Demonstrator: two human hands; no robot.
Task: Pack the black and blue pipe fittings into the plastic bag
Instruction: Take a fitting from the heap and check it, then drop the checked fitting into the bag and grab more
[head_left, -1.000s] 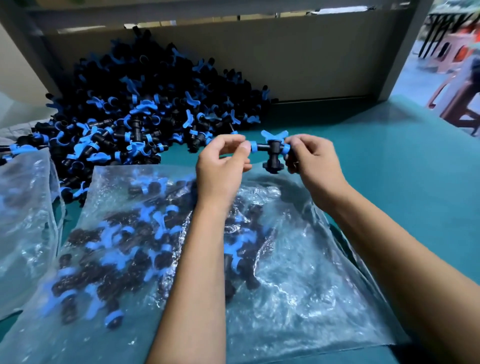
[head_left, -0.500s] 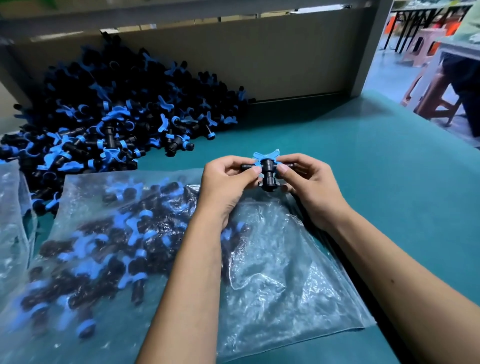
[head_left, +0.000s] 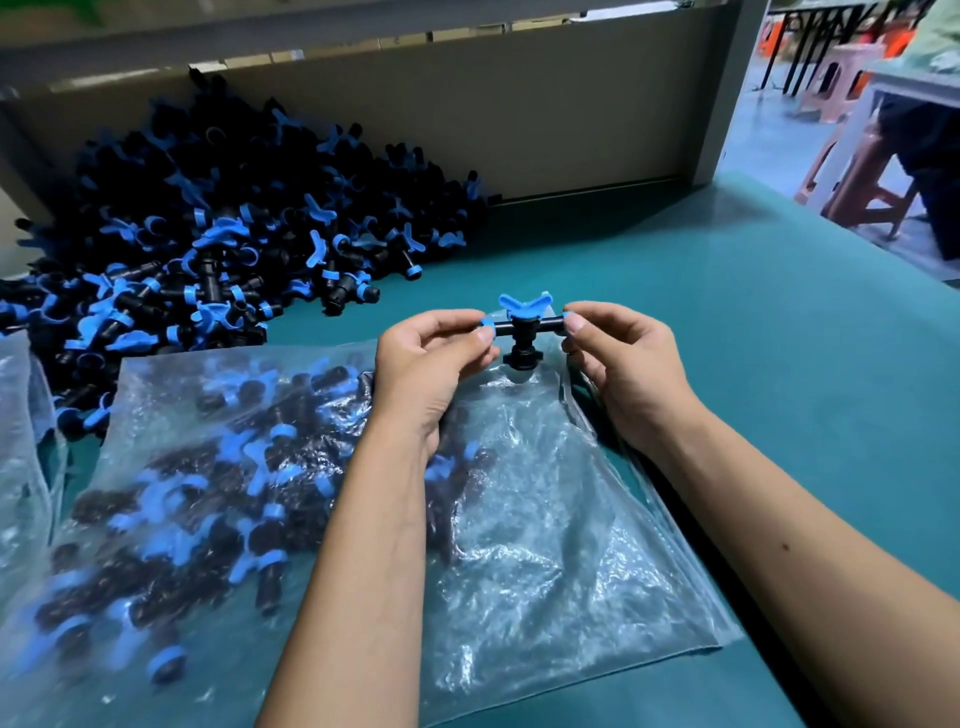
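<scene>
A black T-shaped pipe fitting with a blue butterfly handle is held level between both hands, just above the far edge of the clear plastic bag. My left hand pinches its left end, my right hand pinches its right end. The bag lies flat on the teal table and holds several black and blue fittings in its left half. A large heap of loose fittings sits at the back left.
A second clear bag lies at the left edge. A beige board walls the table's back. The teal table stretches right. Stools and a seated person stand beyond the right edge.
Both hands with the fitting have come nearer to me, away from the heap and toward the bag's far edge. The fitting stays level between the fingertips.
</scene>
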